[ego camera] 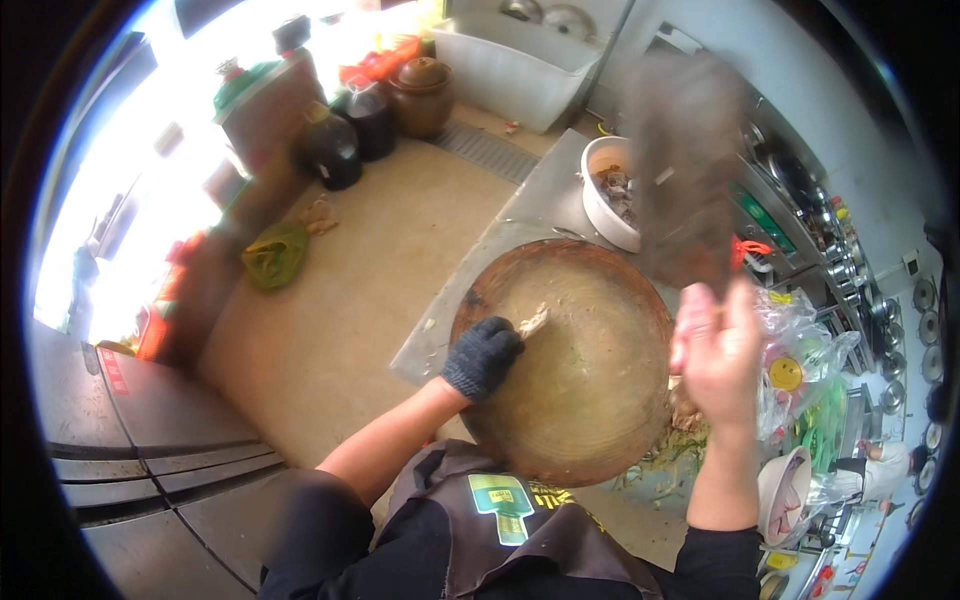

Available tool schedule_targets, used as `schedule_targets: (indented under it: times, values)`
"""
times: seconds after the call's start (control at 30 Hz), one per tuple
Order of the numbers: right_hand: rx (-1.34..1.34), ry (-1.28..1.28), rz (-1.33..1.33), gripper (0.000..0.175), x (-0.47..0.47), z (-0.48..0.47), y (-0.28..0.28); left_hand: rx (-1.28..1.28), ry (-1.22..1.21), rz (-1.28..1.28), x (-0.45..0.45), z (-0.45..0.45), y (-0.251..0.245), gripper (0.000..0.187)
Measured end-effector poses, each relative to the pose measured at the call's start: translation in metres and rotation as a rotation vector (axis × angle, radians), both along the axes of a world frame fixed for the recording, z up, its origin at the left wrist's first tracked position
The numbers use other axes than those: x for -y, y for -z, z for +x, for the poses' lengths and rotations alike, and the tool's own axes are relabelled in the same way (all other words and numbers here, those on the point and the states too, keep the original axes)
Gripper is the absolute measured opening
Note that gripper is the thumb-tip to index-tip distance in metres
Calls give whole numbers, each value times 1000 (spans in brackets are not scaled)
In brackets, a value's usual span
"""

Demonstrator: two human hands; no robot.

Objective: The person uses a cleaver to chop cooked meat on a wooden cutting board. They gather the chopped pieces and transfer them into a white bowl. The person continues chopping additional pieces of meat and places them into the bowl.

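Note:
A round wooden chopping block (581, 390) stands before me on a metal-topped table (442, 315). My left hand (484, 358), in a dark grey knitted glove, pinches a small pale piece of what looks like meat or bone (535, 321) against the block's left half. Bare and raised on the right, my right hand (716, 356) grips a broad cleaver (682, 157), whose blade is blurred. Behind the blade, a white bowl (592, 199) holds dark chunks; the cleaver hides its right side. Beside the block's right rim lies a brownish lump (685, 409), partly covered by my right wrist.
Plastic bags (802, 360) crowd the right side, above a pale basin (766, 495) of pinkish meat. A co-worker (885, 472) is farther right. On the floor are a green bag (277, 259), dark jugs (334, 154), a brown lidded crock (421, 97) and a white tub (517, 71).

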State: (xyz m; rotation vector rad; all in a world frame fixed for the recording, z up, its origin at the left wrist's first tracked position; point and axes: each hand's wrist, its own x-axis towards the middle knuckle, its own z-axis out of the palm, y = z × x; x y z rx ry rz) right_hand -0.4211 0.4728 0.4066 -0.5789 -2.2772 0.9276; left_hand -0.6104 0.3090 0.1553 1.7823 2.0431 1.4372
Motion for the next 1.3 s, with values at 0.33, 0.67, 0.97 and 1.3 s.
schedule_targets:
  times: [0.33, 0.67, 0.97, 1.3]
  values:
    - [654, 39, -323, 32, 7, -16, 148, -65, -19, 40, -4, 5, -4, 13]
    - [664, 54, -374, 28, 2, 3, 121, -56, -16, -58, -8, -6, -3, 9]
    - [492, -43, -213, 27, 19, 7, 91, -57, -112, -15, 0, -1, 1, 12]
    - [382, -43, -108, 23, 33, -8, 71, 103, -354, 147, 64, 0, -51, 11]
